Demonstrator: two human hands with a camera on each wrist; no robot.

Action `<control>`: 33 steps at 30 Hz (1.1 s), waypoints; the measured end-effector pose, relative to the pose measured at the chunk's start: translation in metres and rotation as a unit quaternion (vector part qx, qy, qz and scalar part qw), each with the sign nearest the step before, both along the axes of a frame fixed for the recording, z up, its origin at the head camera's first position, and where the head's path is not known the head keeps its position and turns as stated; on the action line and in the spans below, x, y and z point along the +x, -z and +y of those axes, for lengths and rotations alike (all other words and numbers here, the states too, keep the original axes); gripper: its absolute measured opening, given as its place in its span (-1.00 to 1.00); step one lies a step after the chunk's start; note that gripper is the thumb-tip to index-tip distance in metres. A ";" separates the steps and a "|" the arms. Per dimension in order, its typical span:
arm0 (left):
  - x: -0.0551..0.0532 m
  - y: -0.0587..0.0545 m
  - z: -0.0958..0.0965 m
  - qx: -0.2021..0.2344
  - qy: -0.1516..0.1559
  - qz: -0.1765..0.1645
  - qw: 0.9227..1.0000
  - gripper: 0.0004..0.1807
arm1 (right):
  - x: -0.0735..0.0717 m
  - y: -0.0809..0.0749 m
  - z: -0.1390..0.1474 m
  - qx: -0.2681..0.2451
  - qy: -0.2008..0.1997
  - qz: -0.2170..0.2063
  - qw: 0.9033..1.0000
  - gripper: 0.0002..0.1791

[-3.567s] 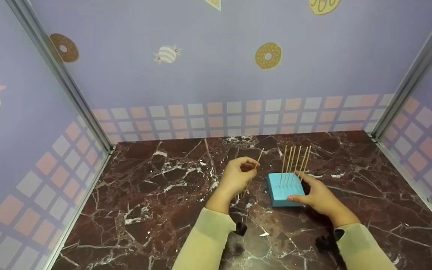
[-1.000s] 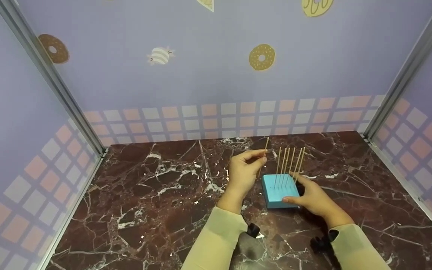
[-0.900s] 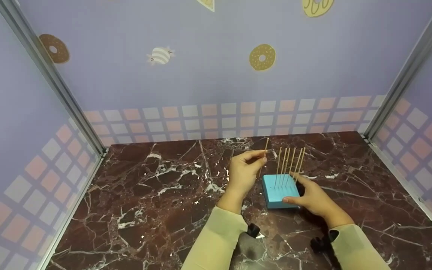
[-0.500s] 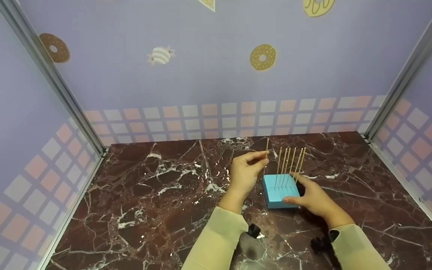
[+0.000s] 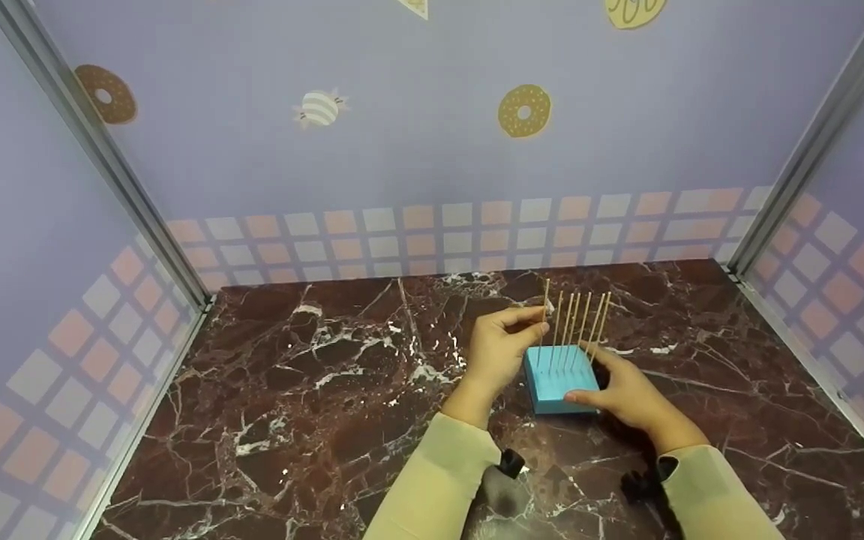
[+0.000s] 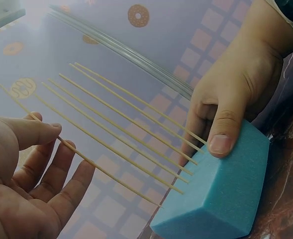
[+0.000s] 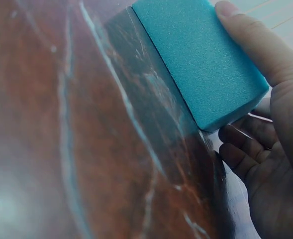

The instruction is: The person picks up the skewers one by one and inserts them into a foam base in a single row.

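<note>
My left hand (image 5: 496, 349) pinches a thin wooden skewer (image 6: 126, 185) between thumb and fingers. The skewer's lower end meets the top of a light-blue foam block (image 5: 556, 390) near its left side; whether it has gone into the foam, I cannot tell. Several more skewers (image 6: 106, 104) stand roughly upright in a row in the block, right of the held one. My right hand (image 5: 631, 382) grips the block's right side, thumb on the near edge and fingers behind. In the right wrist view, the block's plain side (image 7: 201, 59) faces the camera and the skewers are mostly hidden.
The block sits on a dark red marbled tabletop (image 5: 312, 420) with white veins. Purple patterned panels (image 5: 417, 165) stand at the back and both sides, joined by metal corner rails (image 5: 124, 180). A black wrist mount (image 5: 509, 463) sits at the left cuff.
My left hand has moved right with the skewer, from beside the block to over its left part. The skewer now stands more upright. My right hand keeps its grip on the block.
</note>
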State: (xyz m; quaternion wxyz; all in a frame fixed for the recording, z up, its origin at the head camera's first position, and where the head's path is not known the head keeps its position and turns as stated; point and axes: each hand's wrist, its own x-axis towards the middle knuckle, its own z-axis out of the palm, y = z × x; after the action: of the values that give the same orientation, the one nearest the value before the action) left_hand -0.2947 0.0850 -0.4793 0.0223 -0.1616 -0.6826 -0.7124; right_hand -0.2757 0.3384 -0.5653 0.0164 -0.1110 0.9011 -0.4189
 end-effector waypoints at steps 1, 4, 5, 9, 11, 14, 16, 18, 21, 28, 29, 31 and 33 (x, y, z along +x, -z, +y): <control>0.000 0.001 0.000 0.000 0.001 -0.001 1.000 -0.71 | 0.000 0.000 0.000 0.002 0.000 0.001 1.000 0.21; 0.000 0.002 0.001 0.002 0.010 -0.006 1.000 -0.70 | 0.000 0.000 0.000 0.012 0.001 0.005 1.000 0.21; 0.000 0.003 0.002 0.005 0.012 -0.007 1.000 -0.70 | 0.000 0.000 0.000 0.015 0.001 0.006 1.000 0.22; -0.002 0.005 0.003 0.006 0.017 -0.007 1.000 -0.69 | -0.001 -0.001 0.000 0.017 0.000 0.008 1.000 0.22; -0.002 0.005 0.004 0.005 0.017 -0.006 1.000 -0.69 | -0.001 -0.001 0.000 0.017 -0.001 0.009 1.000 0.22; -0.002 0.006 0.004 0.005 0.019 -0.003 1.000 -0.69 | -0.001 -0.001 0.000 0.017 -0.002 0.007 1.000 0.22; -0.002 0.006 0.004 0.004 0.020 0.001 1.000 -0.69 | 0.000 -0.001 0.000 0.016 -0.001 0.005 1.000 0.22; -0.002 0.007 0.004 0.004 0.022 0.005 1.000 -0.68 | 0.000 -0.001 0.000 0.016 -0.001 0.005 1.000 0.23; -0.002 0.008 0.004 0.005 0.024 0.011 1.000 -0.69 | -0.001 -0.001 0.000 0.017 0.000 0.004 1.000 0.23; -0.002 0.010 0.005 -0.002 0.022 0.014 1.000 -0.70 | 0.000 -0.001 0.000 0.011 0.005 0.002 1.000 0.23; -0.002 0.011 0.005 -0.002 0.022 0.012 1.000 -0.70 | 0.000 -0.001 -0.001 0.010 0.005 0.001 1.000 0.23; -0.003 0.013 0.006 -0.001 0.021 0.010 1.000 -0.70 | 0.000 -0.002 -0.001 0.011 0.004 -0.002 1.000 0.23; -0.003 0.014 0.007 0.000 0.022 0.007 1.000 -0.70 | 0.001 -0.002 -0.001 0.012 0.004 -0.003 1.000 0.23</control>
State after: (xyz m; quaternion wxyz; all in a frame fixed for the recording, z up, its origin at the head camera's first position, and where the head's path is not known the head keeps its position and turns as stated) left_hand -0.2981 0.0915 -0.4935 0.0113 -0.1810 -0.6790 -0.7113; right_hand -0.2752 0.3373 -0.5633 0.0186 -0.1055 0.9064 -0.4086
